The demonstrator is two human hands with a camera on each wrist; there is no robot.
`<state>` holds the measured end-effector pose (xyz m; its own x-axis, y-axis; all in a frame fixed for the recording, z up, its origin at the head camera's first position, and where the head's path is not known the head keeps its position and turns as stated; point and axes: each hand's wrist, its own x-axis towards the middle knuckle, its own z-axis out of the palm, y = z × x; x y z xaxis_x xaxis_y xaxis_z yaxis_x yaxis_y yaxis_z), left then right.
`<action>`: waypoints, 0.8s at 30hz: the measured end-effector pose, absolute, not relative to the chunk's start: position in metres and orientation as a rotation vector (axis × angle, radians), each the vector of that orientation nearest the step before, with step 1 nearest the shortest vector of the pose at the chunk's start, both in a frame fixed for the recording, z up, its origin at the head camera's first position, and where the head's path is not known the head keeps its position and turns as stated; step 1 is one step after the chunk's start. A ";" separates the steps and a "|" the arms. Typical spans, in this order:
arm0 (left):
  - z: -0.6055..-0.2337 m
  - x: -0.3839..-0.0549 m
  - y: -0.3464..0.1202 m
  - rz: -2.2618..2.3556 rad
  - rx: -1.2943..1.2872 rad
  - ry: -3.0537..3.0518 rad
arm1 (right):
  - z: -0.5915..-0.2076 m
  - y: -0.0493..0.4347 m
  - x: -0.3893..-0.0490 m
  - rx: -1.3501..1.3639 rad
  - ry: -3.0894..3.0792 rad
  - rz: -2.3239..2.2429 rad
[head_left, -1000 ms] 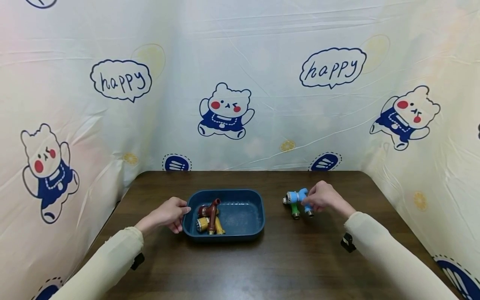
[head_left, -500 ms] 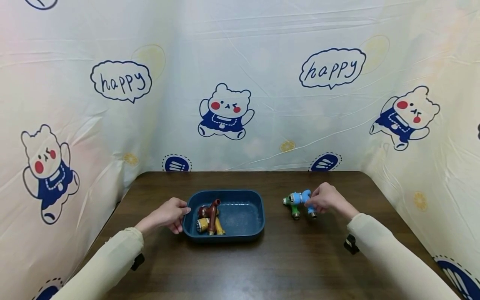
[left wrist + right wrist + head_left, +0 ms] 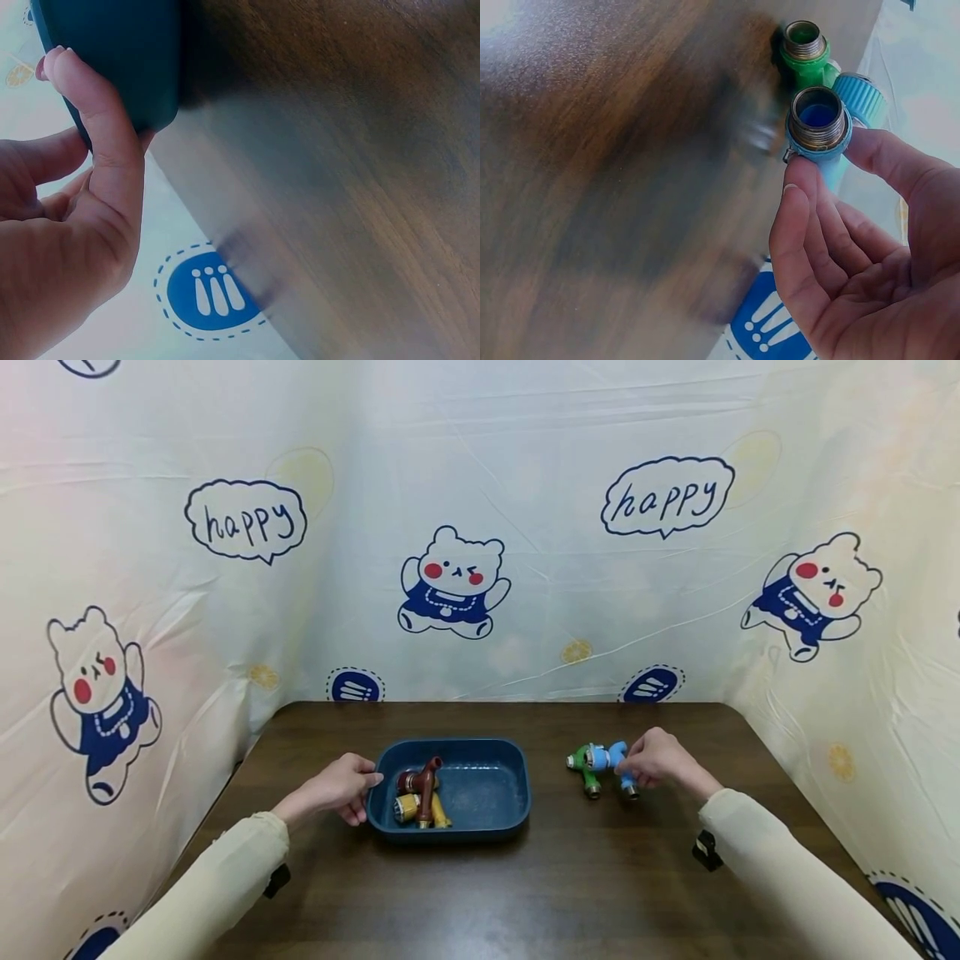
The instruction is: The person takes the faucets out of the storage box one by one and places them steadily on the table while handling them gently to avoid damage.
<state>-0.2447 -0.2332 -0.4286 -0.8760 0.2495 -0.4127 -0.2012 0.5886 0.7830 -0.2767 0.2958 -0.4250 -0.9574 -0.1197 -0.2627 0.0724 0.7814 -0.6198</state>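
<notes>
My left hand [image 3: 341, 787] pinches the left end of a dark blue tray [image 3: 480, 835], thumb on the rim and fingers against the outer wall. In the tray's left half lie a brown tap [image 3: 425, 793] and a yellow tap [image 3: 407, 808], the brown one partly over the yellow. My right hand [image 3: 660, 758] pinches a light blue tap [image 3: 600, 757] between thumb and fingers, right of the tray. A green tap [image 3: 588, 775] is just left of it, partly hidden behind it. Metal threaded ends of the blue tap [image 3: 820, 124] and green tap [image 3: 805, 56] show in the right wrist view.
The dark brown wooden table [image 3: 480, 902] extends in front of the tray and between it and the green tap. A white printed curtain [image 3: 480, 668] stands behind the table and along both sides.
My right hand has moved a little to the right with the blue tap, so more of the green tap shows. The left hand and the tray have stayed in place.
</notes>
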 end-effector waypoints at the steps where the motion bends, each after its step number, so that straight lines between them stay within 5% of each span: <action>1: -0.429 -0.245 -0.233 1.235 0.037 2.332 | -0.425 0.296 -0.276 -0.038 2.686 -0.956; 24: -0.431 -0.244 -0.232 1.239 0.043 2.334 | -0.427 0.310 -0.273 -0.023 2.691 -0.957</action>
<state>-0.2445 -0.2322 -0.4312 -0.8776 0.2510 -0.4084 -0.1976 0.5869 0.7852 -0.2731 0.3095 -0.4273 -0.9593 -0.1096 -0.2603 0.0794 0.7799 -0.6208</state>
